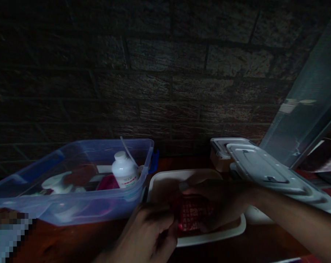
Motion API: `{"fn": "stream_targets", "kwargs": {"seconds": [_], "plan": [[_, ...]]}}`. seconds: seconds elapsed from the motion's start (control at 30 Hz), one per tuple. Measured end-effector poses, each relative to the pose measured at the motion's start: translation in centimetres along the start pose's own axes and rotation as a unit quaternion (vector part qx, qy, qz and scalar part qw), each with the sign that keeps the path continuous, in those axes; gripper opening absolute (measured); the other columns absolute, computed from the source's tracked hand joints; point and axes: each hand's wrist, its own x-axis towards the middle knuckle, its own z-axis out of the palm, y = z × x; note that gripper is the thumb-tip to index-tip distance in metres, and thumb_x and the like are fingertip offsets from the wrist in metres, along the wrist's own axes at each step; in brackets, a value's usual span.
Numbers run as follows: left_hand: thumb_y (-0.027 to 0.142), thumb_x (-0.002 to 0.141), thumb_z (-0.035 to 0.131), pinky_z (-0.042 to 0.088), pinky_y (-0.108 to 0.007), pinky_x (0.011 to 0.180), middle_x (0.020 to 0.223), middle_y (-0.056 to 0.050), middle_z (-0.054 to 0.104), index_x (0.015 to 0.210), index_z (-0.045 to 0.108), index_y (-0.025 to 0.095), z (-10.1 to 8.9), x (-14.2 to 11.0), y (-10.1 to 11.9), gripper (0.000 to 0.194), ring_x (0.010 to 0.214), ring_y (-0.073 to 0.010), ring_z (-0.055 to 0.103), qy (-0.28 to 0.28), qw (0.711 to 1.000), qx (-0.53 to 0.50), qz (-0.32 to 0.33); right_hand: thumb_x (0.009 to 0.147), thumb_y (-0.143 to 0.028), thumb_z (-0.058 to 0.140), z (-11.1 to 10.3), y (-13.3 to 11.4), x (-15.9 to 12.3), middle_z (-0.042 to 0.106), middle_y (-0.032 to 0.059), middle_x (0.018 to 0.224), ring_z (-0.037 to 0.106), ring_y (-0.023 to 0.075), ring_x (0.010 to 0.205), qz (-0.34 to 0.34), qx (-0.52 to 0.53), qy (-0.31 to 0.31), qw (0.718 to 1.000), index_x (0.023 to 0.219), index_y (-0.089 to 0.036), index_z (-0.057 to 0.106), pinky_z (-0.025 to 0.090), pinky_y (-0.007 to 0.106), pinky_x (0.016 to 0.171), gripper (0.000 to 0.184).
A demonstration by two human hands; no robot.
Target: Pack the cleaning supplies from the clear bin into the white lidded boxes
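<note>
A shiny red packet (192,214) with pale printed lettering is held low inside a white plastic box (209,239). My left hand (153,228) reaches over the box's left rim, its fingers curled in and closed on the packet's left edge. From the right, my right hand (216,202) grips the packet's far and right side, with the thumb and fingers partly in shadow. Both hands cover much of the packet, and the dim light hides what else lies in the box.
On the left stands a clear blue-tinted bin (91,201) holding a white bottle (124,171), a pink item (108,182) and other things. Boxes with a grey-white lid (260,164) and a smaller lidded box (221,160) sit at right. A brick wall (165,91) rises behind.
</note>
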Motion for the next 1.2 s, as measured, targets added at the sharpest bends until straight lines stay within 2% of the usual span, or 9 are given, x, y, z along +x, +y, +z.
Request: {"fn": "stream_targets", "kwargs": {"seconds": [0.2, 0.33, 0.47, 0.6, 0.7, 0.83, 0.97, 1.13, 1.2], "plan": [[0.009, 0.075, 0.047, 0.031, -0.027, 0.050, 0.056, 0.003, 0.053, 0.062, 0.049, 0.020, -0.2, 0.2, 0.2, 0.017, 0.051, -0.0115, 0.048, -0.011, 0.999, 0.023, -0.021, 0.069, -0.029, 0.078, 2.0, 1.7, 1.3, 0.065, 0.0070, 0.125, 0.062, 0.0272, 0.110, -0.051, -0.014, 0.062, 0.997, 0.136, -0.024, 0.059, 0.051, 0.036, 0.092, 0.070], [0.010, 0.075, 0.046, 0.039, -0.029, 0.051, 0.059, 0.000, 0.059, 0.063, 0.054, 0.020, -0.4, 0.3, 0.3, 0.018, 0.053, -0.0141, 0.055, -0.005, 0.999, 0.038, -0.018, 0.066, -0.021, 0.078, 3.5, 2.3, 1.6, 0.067, 0.0059, 0.120, 0.064, 0.0263, 0.105, -0.062, -0.018, 0.095, 0.993, 0.133, -0.025, 0.059, 0.051, 0.035, 0.089, 0.070], [0.010, 0.074, 0.045, 0.042, -0.029, 0.053, 0.059, 0.000, 0.061, 0.064, 0.056, 0.020, -0.2, 0.4, 0.1, 0.018, 0.053, -0.0143, 0.056, -0.012, 0.999, 0.032, -0.026, 0.072, -0.028, 0.080, 2.6, 2.0, 0.4, 0.064, 0.0065, 0.127, 0.061, 0.0271, 0.112, -0.064, -0.003, 0.106, 0.992, 0.138, -0.027, 0.058, 0.050, 0.034, 0.091, 0.070], [0.010, 0.075, 0.045, 0.038, -0.028, 0.050, 0.059, 0.000, 0.060, 0.064, 0.056, 0.020, -0.2, 0.3, 0.2, 0.018, 0.052, -0.0138, 0.055, -0.022, 0.999, 0.034, -0.033, 0.087, -0.045, 0.072, 1.5, 1.6, -0.6, 0.068, 0.0053, 0.117, 0.064, 0.0224, 0.102, -0.085, 0.041, 0.136, 0.986, 0.130, -0.025, 0.064, 0.051, 0.031, 0.083, 0.048], [0.011, 0.076, 0.045, 0.037, -0.028, 0.050, 0.057, 0.000, 0.058, 0.063, 0.053, 0.020, -0.2, 0.2, 0.5, 0.018, 0.051, -0.0141, 0.054, -0.013, 0.998, 0.044, -0.029, 0.086, -0.033, 0.073, 1.9, 1.4, -0.6, 0.071, 0.0037, 0.108, 0.064, 0.0223, 0.101, -0.081, 0.008, 0.148, 0.986, 0.118, -0.023, 0.069, 0.049, 0.033, 0.087, 0.033], [0.011, 0.078, 0.044, 0.037, -0.029, 0.051, 0.059, 0.000, 0.058, 0.064, 0.050, 0.021, -0.2, 0.2, 0.5, 0.017, 0.052, -0.0146, 0.054, -0.007, 0.998, 0.048, -0.029, 0.082, -0.025, 0.077, 2.5, 1.2, -0.5, 0.072, 0.0039, 0.109, 0.062, 0.0246, 0.107, -0.080, -0.039, 0.184, 0.979, 0.115, -0.023, 0.071, 0.042, 0.039, 0.099, 0.034], [0.010, 0.077, 0.045, 0.035, -0.028, 0.050, 0.059, 0.001, 0.057, 0.066, 0.047, 0.021, -0.2, 0.3, 0.4, 0.016, 0.052, -0.0137, 0.053, -0.011, 0.999, 0.038, -0.025, 0.089, -0.027, 0.073, 2.3, 0.4, -0.4, 0.073, -0.0004, 0.100, 0.065, 0.0193, 0.097, -0.122, -0.015, 0.211, 0.970, 0.114, -0.028, 0.073, 0.043, 0.035, 0.096, 0.025], [0.012, 0.078, 0.045, 0.035, -0.028, 0.051, 0.058, 0.000, 0.057, 0.064, 0.048, 0.020, -0.1, 0.3, 0.6, 0.017, 0.051, -0.0145, 0.054, -0.008, 0.998, 0.044, -0.032, 0.089, -0.019, 0.070, 2.7, -0.7, 0.3, 0.074, 0.0007, 0.109, 0.066, 0.0189, 0.104, -0.171, -0.008, 0.170, 0.970, 0.110, -0.026, 0.073, 0.048, 0.030, 0.091, 0.023], [0.012, 0.077, 0.046, 0.037, -0.028, 0.052, 0.059, -0.001, 0.059, 0.063, 0.051, 0.020, 0.0, 0.2, 0.8, 0.016, 0.053, -0.0149, 0.056, -0.008, 0.998, 0.044, -0.044, 0.091, -0.023, 0.068, 3.0, -0.9, 0.3, 0.073, 0.0010, 0.109, 0.066, 0.0195, 0.103, -0.165, -0.023, 0.190, 0.967, 0.112, -0.028, 0.073, 0.049, 0.031, 0.092, 0.021]]}}
